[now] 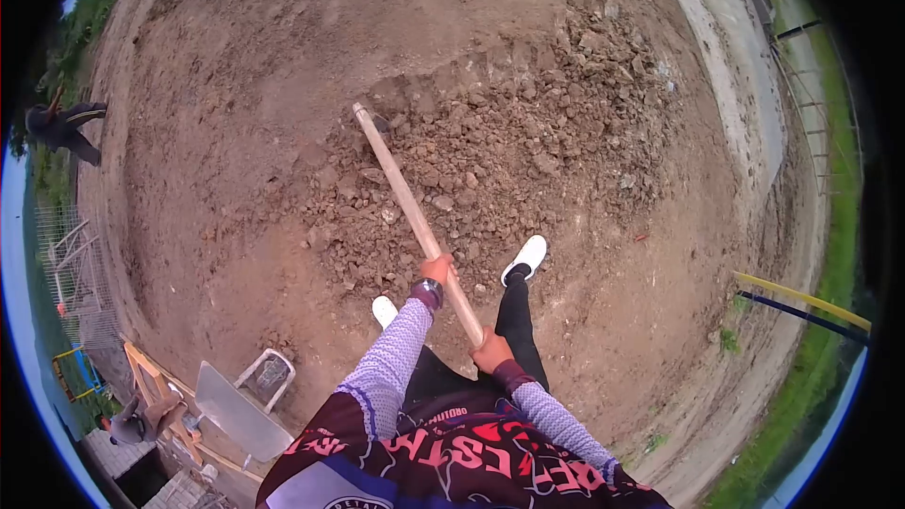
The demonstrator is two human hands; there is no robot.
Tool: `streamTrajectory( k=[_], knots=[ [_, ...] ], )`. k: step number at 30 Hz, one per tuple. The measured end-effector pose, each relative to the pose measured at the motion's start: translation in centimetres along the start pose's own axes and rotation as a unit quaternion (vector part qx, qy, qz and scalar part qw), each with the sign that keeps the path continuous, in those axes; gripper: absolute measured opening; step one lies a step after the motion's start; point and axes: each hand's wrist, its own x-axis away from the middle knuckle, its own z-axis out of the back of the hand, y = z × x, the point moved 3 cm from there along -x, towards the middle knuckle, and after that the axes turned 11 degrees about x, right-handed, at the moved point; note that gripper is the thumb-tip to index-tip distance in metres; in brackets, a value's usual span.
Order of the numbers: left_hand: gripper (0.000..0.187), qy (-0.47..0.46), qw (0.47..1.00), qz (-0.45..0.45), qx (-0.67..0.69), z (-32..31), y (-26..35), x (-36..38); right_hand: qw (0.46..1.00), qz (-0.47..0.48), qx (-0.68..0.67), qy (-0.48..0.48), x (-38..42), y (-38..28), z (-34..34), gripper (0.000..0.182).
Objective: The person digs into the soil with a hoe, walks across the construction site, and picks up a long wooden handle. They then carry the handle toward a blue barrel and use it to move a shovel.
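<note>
Both of my hands are closed around the long wooden handle of a hoe (408, 200). My left hand (436, 269), with a watch at the wrist, grips partway along the shaft. Closer to my body, my right hand (492, 351) wraps the near end. The hoe's far end rests over loose, broken soil (471, 170); its dark metal head shows only partly beside the handle tip, and the blade is mostly hidden. My feet, in white shoes (530, 257), stand apart at the near edge of the soil.
A wheelbarrow (231, 410) stands at lower left by a wooden frame (151, 377), with a person (141, 419) bending there. Another person (66, 127) is at far left. Yellow and black bars (801, 302) jut in at right. A pale concrete strip (726, 47) runs along the upper right.
</note>
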Motion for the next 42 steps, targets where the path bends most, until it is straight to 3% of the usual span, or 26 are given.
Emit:
streamTrajectory(
  k=[4, 7, 10, 14, 17, 20, 24, 27, 28, 29, 31, 34, 36, 37, 40, 42],
  knots=[
    [0.018, -0.014, 0.994, 0.086, 0.065, 2.6, -6.1, 5.0, 0.999, -0.028, 0.041, 0.004, 7.3, 2.8, -1.2, 0.044],
    [0.017, 0.002, 0.996, 0.07, 0.052, 4.3, -3.4, 9.5, 1.0, 0.002, 0.008, 0.024, 9.2, 2.5, -3.9, 0.045],
    [0.014, -0.002, 0.997, -0.033, 0.064, 4.4, 4.9, 10.9, 0.986, 0.112, 0.019, 0.119, 5.9, -1.0, -4.6, 0.045],
    [0.01, -0.032, 0.972, -0.219, 0.077, 3.0, 20.6, 16.6, 0.938, 0.247, -0.005, 0.243, 0.0, -12.0, -1.3, 0.053],
    [0.01, -0.081, 0.911, -0.4, 0.067, 1.0, 35.6, 21.8, 0.899, 0.335, -0.07, 0.272, -2.7, -25.6, 6.0, 0.048],
    [0.015, -0.066, 0.825, -0.56, 0.042, -1.8, 49.7, 28.6, 0.854, 0.41, -0.119, 0.297, -1.8, -38.8, 14.6, 0.038],
    [0.017, -0.027, 0.754, -0.656, -0.014, -3.4, 60.1, 30.4, 0.841, 0.435, -0.126, 0.296, -3.1, -47.5, 19.8, 0.036],
    [0.018, 0.041, 0.783, -0.62, -0.023, -3.0, 58.3, 23.3, 0.866, 0.411, -0.15, 0.241, -8.0, -46.1, 17.4, 0.039],
    [0.015, 0.053, 0.788, -0.613, -0.027, -2.6, 55.1, 19.1, 0.885, 0.386, -0.138, 0.222, -10.3, -42.9, 14.9, 0.039],
    [0.024, 0.058, 0.828, -0.558, -0.024, -1.6, 50.9, 13.5, 0.907, 0.352, -0.136, 0.185, -12.4, -38.6, 12.0, 0.041],
    [0.028, 0.087, 0.887, -0.453, -0.031, 0.4, 36.8, 3.1, 0.954, 0.247, -0.092, 0.14, -15.5, -26.5, 4.2, 0.041],
    [0.023, 0.099, 0.979, -0.15, -0.093, 5.6, 8.9, -8.1, 0.994, 0.099, -0.035, 0.023, -10.2, -7.8, -4.8, 0.048],
    [0.021, 0.094, 0.993, -0.078, 0.001, 4.1, 2.3, -6.9, 0.997, 0.021, 0.068, -0.005, -8.9, -1.5, -4.9, 0.052],
    [0.02, 0.123, 0.989, -0.083, -0.014, 3.1, 1.7, -4.4, 0.998, 0.025, 0.046, -0.022, -6.7, -0.8, -3.0, 0.045],
    [0.019, 0.045, 0.997, 0.006, 0.07, 2.0, -0.9, 1.9, 0.997, 0.041, 0.058, -0.014, 0.7, 1.7, -0.2, 0.042],
    [0.016, 0.033, 0.989, 0.07, 0.125, 4.4, -6.5, 3.7, 0.997, 0.007, 0.077, -0.021, 4.6, 3.0, -0.6, 0.043]
  ],
)
